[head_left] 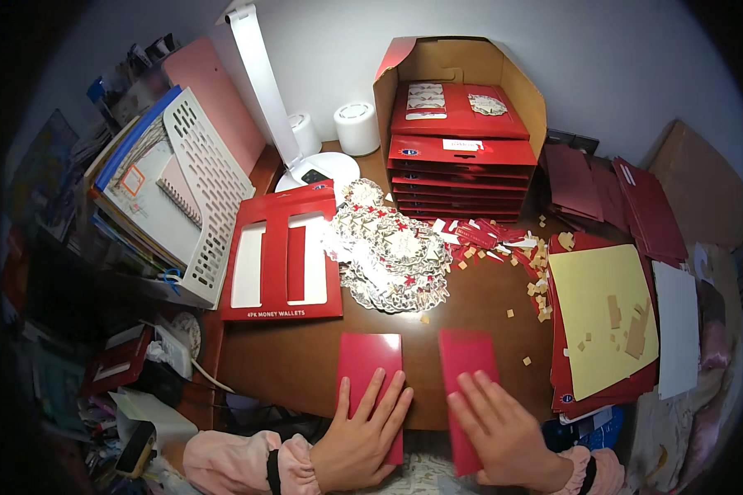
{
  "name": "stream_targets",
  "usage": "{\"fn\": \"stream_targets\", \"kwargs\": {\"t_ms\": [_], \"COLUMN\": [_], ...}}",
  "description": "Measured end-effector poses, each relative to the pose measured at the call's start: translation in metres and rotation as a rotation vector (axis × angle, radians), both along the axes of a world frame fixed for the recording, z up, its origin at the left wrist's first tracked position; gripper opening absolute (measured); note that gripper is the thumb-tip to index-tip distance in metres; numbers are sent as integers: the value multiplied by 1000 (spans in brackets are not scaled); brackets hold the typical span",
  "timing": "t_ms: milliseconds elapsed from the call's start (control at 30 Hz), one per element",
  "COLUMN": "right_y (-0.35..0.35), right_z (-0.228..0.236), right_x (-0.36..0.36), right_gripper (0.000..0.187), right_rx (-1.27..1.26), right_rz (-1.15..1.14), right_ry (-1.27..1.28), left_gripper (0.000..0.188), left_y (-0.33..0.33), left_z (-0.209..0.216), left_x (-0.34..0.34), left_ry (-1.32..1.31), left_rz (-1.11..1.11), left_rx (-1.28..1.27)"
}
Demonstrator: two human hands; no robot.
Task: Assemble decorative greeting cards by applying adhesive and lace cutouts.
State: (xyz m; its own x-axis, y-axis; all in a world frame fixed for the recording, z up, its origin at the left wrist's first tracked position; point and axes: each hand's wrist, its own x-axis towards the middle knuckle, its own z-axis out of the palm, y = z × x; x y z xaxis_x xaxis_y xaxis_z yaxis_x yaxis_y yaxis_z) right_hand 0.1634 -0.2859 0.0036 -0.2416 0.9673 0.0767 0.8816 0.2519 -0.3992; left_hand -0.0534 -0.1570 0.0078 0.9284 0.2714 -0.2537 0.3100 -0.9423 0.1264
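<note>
Side by side at the table's near edge lie two narrow, glossy red folded cards, the left card (pixel 370 356) and the right card (pixel 468 353). My left hand (pixel 359 437) rests flat on the lower part of the left card, fingers spread. On the right card, my right hand (pixel 504 433) lies with its fingers stretched out, slightly blurred. Both cards reach past the table edge. Beyond them sits a heap of white lace-edged paper cutouts (pixel 400 256) with red and gold detail. Left of the heap is a red cardboard sleeve (pixel 274 256) with two cut-out windows.
A cardboard box (pixel 458 59) of stacked red packs stands at the back beside a white desk lamp (pixel 266 82). Small tan squares (pixel 510 313) are scattered right of the heap. Yellow paper (pixel 598 305) covers red sheets at right. A white file holder (pixel 210 181) stands left.
</note>
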Motion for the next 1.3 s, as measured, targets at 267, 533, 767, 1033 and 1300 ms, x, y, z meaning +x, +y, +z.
{"fn": "stream_targets", "kwargs": {"t_ms": [267, 533, 767, 1033, 1300], "right_y": [29, 4, -2, -12, -12], "right_z": [-21, -17, -29, -49, -28], "right_x": [-19, 5, 4, 16, 19], "right_gripper": [57, 56, 56, 62, 67], "right_rx": [212, 271, 119, 209, 165], "right_rz": [-199, -573, -504, -394, -251], "right_ry": [857, 791, 794, 657, 27], "left_gripper": [108, 107, 107, 104, 81], "left_y": [2, -7, -12, -10, -5], "left_z": [-2, 1, -2, -6, -23], "left_x": [-4, 0, 22, 55, 62], "left_ry": [-71, -161, -154, -148, -189], "left_rz": [70, 84, 32, 41, 51], "left_rx": [-70, -135, -112, -123, -41]}}
